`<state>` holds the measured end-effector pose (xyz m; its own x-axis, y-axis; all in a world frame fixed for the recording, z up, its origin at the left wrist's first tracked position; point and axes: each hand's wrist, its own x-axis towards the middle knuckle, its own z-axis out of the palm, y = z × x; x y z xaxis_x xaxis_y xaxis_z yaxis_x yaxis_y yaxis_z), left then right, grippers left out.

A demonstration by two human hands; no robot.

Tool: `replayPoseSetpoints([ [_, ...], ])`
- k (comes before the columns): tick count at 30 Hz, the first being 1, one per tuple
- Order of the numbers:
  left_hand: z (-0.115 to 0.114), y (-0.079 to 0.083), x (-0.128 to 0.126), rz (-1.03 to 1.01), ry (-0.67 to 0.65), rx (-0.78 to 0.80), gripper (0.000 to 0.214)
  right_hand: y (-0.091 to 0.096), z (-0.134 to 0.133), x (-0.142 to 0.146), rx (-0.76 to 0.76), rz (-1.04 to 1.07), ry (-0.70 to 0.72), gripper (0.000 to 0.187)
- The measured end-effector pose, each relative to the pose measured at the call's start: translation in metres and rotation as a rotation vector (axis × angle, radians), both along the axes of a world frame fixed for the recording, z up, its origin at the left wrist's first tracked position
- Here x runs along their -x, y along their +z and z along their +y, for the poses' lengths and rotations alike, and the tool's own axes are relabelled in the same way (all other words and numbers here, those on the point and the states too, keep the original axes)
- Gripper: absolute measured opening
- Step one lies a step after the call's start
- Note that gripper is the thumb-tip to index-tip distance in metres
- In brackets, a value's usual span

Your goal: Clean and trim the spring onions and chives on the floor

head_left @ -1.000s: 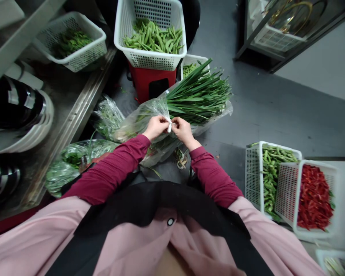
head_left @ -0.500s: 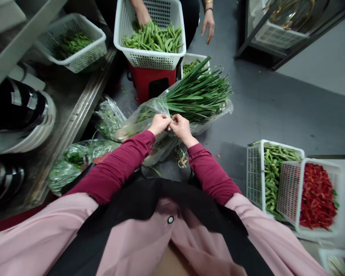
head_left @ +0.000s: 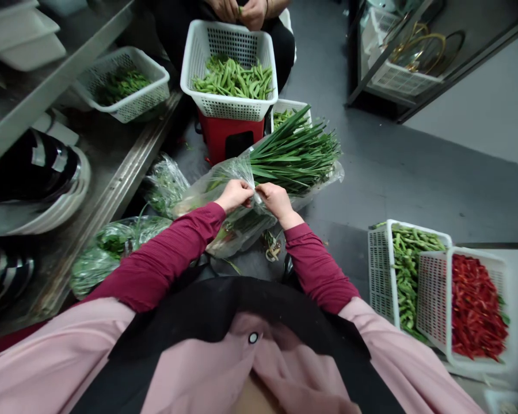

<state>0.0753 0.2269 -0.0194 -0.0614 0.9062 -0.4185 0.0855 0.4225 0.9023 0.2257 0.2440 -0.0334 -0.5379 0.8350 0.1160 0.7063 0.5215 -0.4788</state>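
On the near side of the red plastic stool [head_left: 218, 135], on the grey floor [head_left: 414, 172], lies a clear plastic bag [head_left: 211, 187] stuffed with long flat green leaves [head_left: 297, 152]. The leaf tips fan out of the bag's open end, just to the right of the stool. The left hand [head_left: 234, 194] and the right hand [head_left: 277, 200] meet over the bag's middle, fingertips pinched onto a gathered twist of its film (whether that is a knot or only bunched plastic, I cannot tell). Both hands are closed on the film, knuckles almost touching.

On top of the stool stands a white lattice plastic basket [head_left: 228, 106] holding green pods [head_left: 233, 79]. Beyond it another person's hands [head_left: 242, 8] are held together above its far rim. Just right of the stool, half hidden by the leaves, is a smaller white basket [head_left: 285, 106].

Left of the stool runs a steel counter [head_left: 112, 167] carrying a white basket of dark greens [head_left: 132, 106] and stacked black bowls [head_left: 34, 178]. Nearer than the stool and to its left, two more bags of greens [head_left: 164, 184] crowd against the held bag. Well to the right of the stool and nearer, a white basket of green beans [head_left: 382, 264] touches a white basket of red chillies [head_left: 431, 293].
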Motion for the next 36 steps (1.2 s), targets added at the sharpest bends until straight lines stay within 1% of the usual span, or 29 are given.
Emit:
replayPoseSetpoints([
  [3, 0.002, 0.003, -0.001, 0.087, 0.015, 0.04, 0.017, -0.004, 0.001, 0.004, -0.038, -0.097, 0.057, 0.023],
  [5, 0.005, 0.003, 0.001, 0.149, -0.011, 0.087, 0.017, -0.008, 0.002, 0.007, -0.042, -0.133, 0.098, 0.022],
  [9, 0.016, 0.007, 0.01, 0.237, -0.13, 0.184, 0.017, -0.017, 0.005, 0.013, -0.038, -0.187, 0.138, 0.019],
  [12, 0.023, 0.011, 0.012, 0.299, -0.256, 0.212, 0.018, -0.02, 0.008, 0.015, -0.021, -0.218, 0.147, 0.017],
  [16, 0.031, 0.012, 0.01, 0.422, -0.422, 0.16, 0.02, -0.024, 0.008, 0.018, 0.004, -0.248, 0.134, 0.017],
  [19, 0.035, 0.005, 0.009, 0.514, -0.484, 0.089, 0.018, -0.027, 0.008, 0.021, 0.006, -0.253, 0.115, 0.019],
  [23, 0.035, -0.006, 0.01, 0.55, -0.465, 0.072, 0.015, -0.029, 0.007, 0.022, 0.009, -0.21, 0.107, 0.02],
  [25, 0.035, -0.009, 0.01, 0.544, -0.451, 0.07, 0.013, -0.029, 0.008, 0.022, 0.02, -0.181, 0.111, 0.019],
  [27, 0.036, -0.007, 0.01, 0.551, -0.442, 0.054, 0.014, -0.027, 0.01, 0.021, 0.038, -0.167, 0.097, 0.019],
  [29, 0.037, -0.002, 0.007, 0.586, -0.441, 0.01, 0.015, -0.025, 0.012, 0.02, 0.056, -0.16, 0.065, 0.02],
  [32, 0.038, 0.008, -0.001, 0.63, -0.416, -0.07, 0.018, -0.022, 0.014, 0.016, 0.063, -0.139, -0.033, 0.023],
  [34, 0.038, 0.009, -0.005, 0.595, -0.36, -0.067, 0.018, -0.021, 0.016, 0.015, 0.053, -0.118, -0.108, 0.024],
  [36, 0.038, 0.004, -0.007, 0.504, -0.266, -0.012, 0.015, -0.022, 0.016, 0.016, 0.041, -0.099, -0.152, 0.023],
])
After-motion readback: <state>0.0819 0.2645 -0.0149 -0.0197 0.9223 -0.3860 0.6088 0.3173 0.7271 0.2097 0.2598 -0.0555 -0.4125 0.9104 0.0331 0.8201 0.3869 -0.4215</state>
